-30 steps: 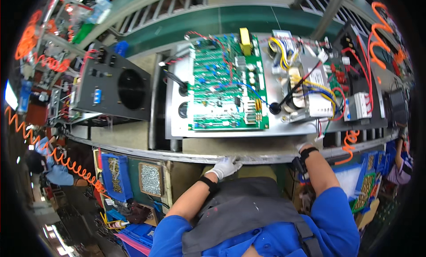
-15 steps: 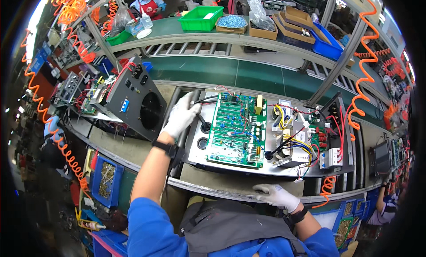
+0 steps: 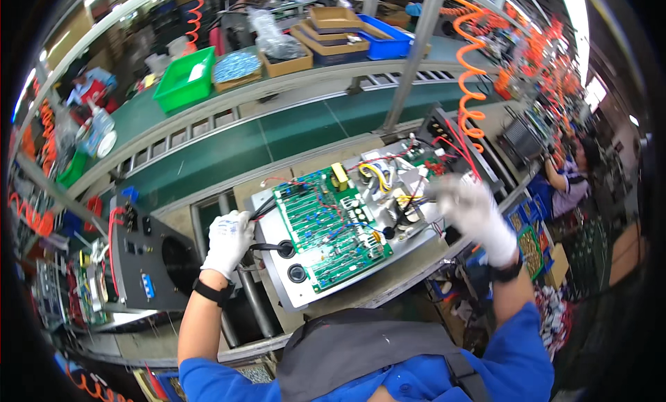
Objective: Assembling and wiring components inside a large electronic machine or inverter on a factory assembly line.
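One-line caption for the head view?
Gloved left hand grips the metal chassis edge; blurred right hand hovers over its wiring.

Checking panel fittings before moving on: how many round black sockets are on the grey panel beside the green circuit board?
2 in view: one black socket with a cable plugged in near the left hand, one empty socket just below it. Others may be hidden.
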`<move>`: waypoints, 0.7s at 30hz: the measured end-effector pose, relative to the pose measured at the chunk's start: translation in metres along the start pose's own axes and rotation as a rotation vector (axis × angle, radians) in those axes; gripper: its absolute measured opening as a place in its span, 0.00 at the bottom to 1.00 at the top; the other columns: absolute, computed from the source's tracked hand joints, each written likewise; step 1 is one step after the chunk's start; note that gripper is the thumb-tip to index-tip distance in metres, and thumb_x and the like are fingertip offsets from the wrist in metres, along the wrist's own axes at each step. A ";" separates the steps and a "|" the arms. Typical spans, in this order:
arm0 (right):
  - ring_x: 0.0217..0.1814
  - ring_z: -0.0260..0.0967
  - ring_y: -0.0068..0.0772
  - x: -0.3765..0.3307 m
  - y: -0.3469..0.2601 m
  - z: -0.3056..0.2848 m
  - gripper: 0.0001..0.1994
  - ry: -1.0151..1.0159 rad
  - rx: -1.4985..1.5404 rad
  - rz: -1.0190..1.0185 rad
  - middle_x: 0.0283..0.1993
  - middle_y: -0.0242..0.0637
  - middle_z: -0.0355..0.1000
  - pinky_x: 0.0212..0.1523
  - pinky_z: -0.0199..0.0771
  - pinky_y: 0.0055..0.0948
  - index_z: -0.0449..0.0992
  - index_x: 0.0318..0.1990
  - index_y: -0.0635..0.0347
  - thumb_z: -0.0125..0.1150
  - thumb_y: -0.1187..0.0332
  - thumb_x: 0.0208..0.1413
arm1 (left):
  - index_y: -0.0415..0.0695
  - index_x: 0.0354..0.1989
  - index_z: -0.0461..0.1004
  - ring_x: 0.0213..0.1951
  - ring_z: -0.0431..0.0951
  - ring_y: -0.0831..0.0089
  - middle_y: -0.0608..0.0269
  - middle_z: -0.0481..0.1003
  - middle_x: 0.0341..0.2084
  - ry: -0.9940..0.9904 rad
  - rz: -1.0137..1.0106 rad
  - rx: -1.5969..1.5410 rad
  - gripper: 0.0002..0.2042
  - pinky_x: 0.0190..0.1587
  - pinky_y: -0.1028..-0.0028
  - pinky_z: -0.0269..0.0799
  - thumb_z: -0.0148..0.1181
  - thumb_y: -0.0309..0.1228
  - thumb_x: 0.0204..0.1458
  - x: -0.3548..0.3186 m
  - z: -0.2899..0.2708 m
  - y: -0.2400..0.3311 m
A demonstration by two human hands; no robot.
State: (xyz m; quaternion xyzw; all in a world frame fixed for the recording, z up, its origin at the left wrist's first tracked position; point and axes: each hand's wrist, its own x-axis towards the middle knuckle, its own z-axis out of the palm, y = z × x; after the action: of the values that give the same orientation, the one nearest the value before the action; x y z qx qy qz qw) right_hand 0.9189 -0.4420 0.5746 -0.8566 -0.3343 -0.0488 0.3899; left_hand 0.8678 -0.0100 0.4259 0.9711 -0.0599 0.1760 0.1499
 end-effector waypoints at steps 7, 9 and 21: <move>0.46 0.74 0.44 0.133 0.075 0.019 0.23 -0.547 -0.235 0.221 0.46 0.53 0.73 0.46 0.72 0.36 0.72 0.52 0.64 0.58 0.61 0.51 | 0.49 0.35 0.78 0.29 0.75 0.58 0.59 0.74 0.25 -0.014 -0.057 0.192 0.07 0.35 0.61 0.68 0.59 0.33 0.49 0.009 0.010 0.016; 0.41 0.75 0.48 0.144 0.094 0.049 0.19 -0.527 -0.548 -0.133 0.40 0.52 0.75 0.42 0.72 0.38 0.75 0.46 0.64 0.58 0.60 0.50 | 0.49 0.36 0.78 0.29 0.75 0.58 0.59 0.74 0.25 -0.021 -0.073 0.179 0.07 0.35 0.62 0.68 0.60 0.34 0.48 0.011 0.008 0.019; 0.37 0.76 0.51 0.146 0.051 0.089 0.10 -1.054 -0.727 -0.334 0.31 0.50 0.76 0.38 0.75 0.41 0.79 0.32 0.62 0.59 0.71 0.38 | 0.49 0.45 0.75 0.31 0.74 0.60 0.59 0.73 0.24 -0.158 -0.064 0.205 0.14 0.37 0.62 0.66 0.56 0.29 0.48 0.019 -0.006 0.031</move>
State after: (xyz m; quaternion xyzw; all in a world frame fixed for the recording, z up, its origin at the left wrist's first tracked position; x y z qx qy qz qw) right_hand 1.0464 -0.3254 0.5307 -0.7796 -0.5708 0.2075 -0.1529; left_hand 0.8782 -0.0389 0.4462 0.9935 -0.0220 0.0994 0.0504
